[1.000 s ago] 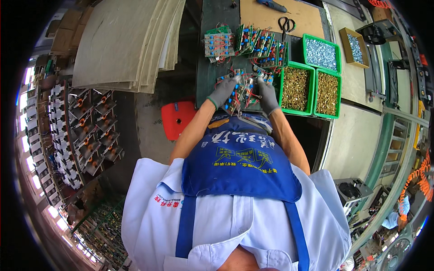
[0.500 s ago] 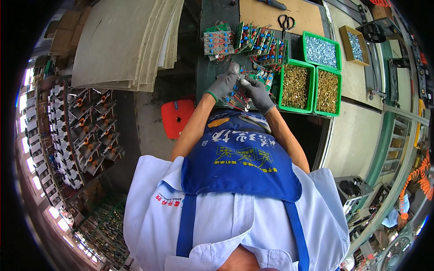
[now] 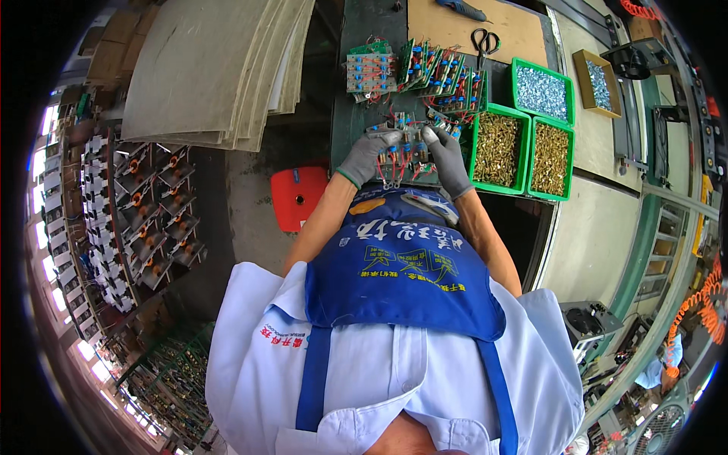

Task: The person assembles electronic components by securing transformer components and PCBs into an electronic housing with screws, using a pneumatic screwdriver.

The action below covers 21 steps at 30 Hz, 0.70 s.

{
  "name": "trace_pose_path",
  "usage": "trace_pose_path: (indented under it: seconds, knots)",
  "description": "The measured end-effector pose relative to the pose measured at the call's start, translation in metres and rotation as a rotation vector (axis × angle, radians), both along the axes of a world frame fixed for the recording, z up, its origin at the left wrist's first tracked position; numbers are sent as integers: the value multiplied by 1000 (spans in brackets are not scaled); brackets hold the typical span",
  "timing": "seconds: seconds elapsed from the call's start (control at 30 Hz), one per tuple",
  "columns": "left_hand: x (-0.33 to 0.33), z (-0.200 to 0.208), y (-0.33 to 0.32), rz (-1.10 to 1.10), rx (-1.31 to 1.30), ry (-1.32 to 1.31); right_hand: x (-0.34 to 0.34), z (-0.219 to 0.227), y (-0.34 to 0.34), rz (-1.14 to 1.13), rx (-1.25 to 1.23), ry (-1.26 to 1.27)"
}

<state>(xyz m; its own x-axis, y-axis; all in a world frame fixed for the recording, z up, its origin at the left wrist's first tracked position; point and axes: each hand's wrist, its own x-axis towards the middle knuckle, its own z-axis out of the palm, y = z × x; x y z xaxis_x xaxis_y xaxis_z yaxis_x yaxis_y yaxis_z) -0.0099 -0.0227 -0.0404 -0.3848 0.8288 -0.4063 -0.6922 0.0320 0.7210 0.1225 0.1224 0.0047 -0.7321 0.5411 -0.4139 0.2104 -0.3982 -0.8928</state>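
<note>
In front of me is a circuit board (image 3: 406, 158) with blue parts and red wires, some of the wires hanging off its near side. My left hand (image 3: 369, 157), in a grey glove, grips its left side, fingers closed. The gloved right hand (image 3: 449, 162) pinches it on the right with thumb and fingers. Just beyond lie more boards with red wires. Farther off, a row of boards stands on edge (image 3: 447, 74), beside a flat stack of boards (image 3: 371, 73) on the left.
Two green bins of brass-coloured fittings (image 3: 525, 154) stand right of my right hand, with a green bin of silvery pieces (image 3: 541, 91) behind. Black scissors (image 3: 484, 41) and a blue-handled tool (image 3: 464, 9) lie at the far side. A red stool (image 3: 287, 199) stands left.
My hands have moved apart, from close together over the boards to opposite sides of one board. The board between them now shows more fully.
</note>
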Motion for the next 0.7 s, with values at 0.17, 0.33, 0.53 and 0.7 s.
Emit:
trace_pose_path:
  seconds: [0.17,0.33,0.53,0.7]
  knots:
    - [5,11,0,-59,-134,-7,6,-23,6,120,-91,2]
    - [12,24,5,-96,52,-167,6,-5,-12,-63,-616,282]
    - [-1,20,6,-65,12,-153,7,-11,3,2,-475,96]
    - [12,13,5,-47,-107,924,3,-5,-7,169,-123,-60]
